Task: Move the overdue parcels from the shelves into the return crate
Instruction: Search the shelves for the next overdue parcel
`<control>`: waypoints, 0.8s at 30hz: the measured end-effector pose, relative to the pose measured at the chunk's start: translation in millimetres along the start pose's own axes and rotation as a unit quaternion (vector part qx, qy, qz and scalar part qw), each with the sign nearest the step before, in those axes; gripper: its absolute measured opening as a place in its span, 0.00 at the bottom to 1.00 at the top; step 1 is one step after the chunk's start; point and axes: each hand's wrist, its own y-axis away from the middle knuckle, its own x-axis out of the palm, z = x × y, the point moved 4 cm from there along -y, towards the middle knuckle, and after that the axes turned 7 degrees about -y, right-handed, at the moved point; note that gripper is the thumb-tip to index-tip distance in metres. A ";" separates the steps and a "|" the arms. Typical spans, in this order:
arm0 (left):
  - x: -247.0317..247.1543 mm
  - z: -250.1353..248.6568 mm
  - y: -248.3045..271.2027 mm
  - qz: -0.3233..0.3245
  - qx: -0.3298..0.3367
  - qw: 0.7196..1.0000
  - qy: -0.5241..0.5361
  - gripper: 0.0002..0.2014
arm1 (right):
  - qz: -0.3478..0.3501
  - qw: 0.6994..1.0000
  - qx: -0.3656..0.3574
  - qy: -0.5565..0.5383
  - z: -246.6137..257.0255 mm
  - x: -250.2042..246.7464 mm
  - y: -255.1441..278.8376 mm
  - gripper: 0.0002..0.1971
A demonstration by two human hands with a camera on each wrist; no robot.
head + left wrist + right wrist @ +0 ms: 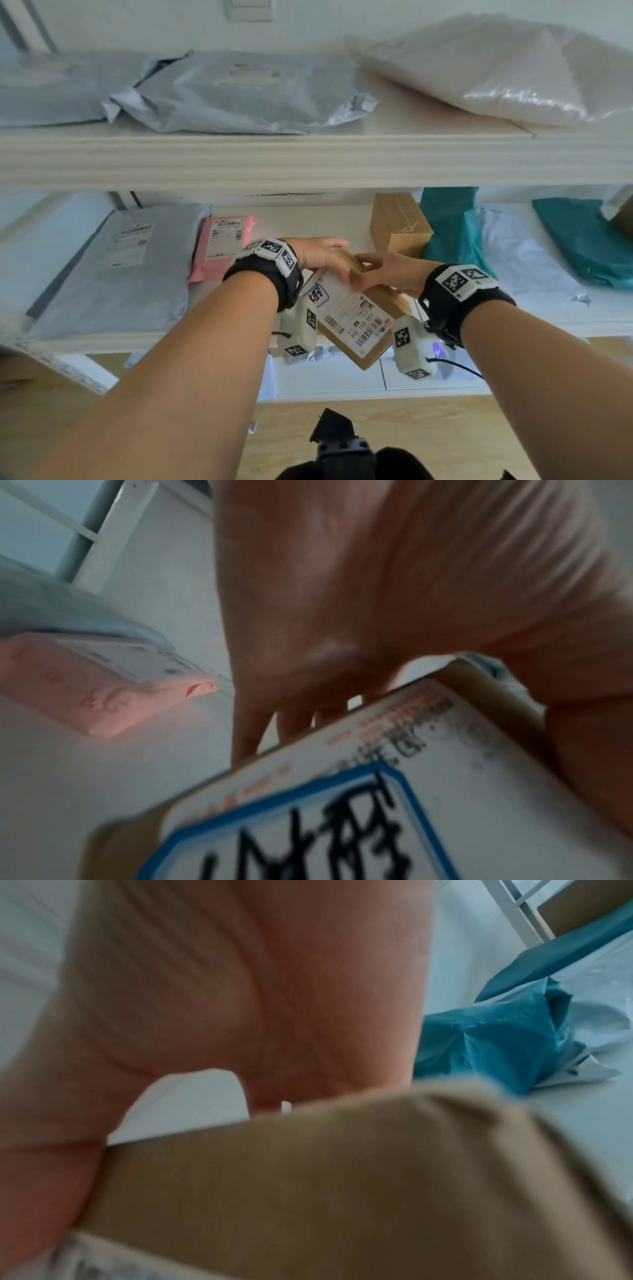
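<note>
Cardboard parcel [356,318] with a white shipping label, gripped from both sides by left hand [317,255] and right hand [394,274], tilted over the middle shelf's front edge [212,337]; likely lift-out step, next a carry to the unseen return crate.

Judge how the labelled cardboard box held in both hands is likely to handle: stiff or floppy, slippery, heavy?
The cardboard box probably stays stiff: its edges look straight. The left hand and right hand hold it tilted over the shelf edge, so it seems light. Bare cardboard likely resists slipping.
</note>
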 end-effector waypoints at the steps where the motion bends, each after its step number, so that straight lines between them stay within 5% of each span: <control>1: 1.2 2.6 -0.4 0.002 -0.008 1.000 -0.011 0.45 | 0.003 1.000 0.005 0.005 -1.1 1.2 -0.6 0.55; 4: 1.3 14.3 -2.7 -0.005 -0.031 1.000 0.000 0.52 | -0.024 1.000 0.011 -0.011 -5.3 -1.3 3.2 0.59; 7: -4.4 24.9 -2.8 -0.048 -0.028 0.997 0.053 0.21 | -0.137 0.990 -0.013 -0.040 -11.9 -17.7 7.7 0.59; 9: -7.3 32.4 -4.6 -0.067 -0.021 0.992 0.103 0.13 | -0.187 0.978 -0.031 -0.085 -19.5 -28.4 8.6 0.56; 13: -8.9 39.8 -8.1 -0.112 -0.005 0.960 0.256 0.19 | -0.165 0.960 -0.016 -0.227 -23.9 -26.6 13.9 0.45; 20: 7.2 39.5 -8.5 -0.064 0.041 0.919 0.388 0.10 | -0.173 0.910 -0.057 -0.371 -20.6 -29.1 17.2 0.36; 22: 10.2 41.3 -10.3 -0.035 0.038 0.932 0.358 0.15 | -0.162 0.907 -0.060 -0.385 -20.4 -29.1 17.9 0.27; 24: 12.3 43.8 -10.3 -0.005 0.014 0.955 0.296 0.20 | -0.174 0.906 -0.068 -0.379 -21.3 -33.0 17.9 0.30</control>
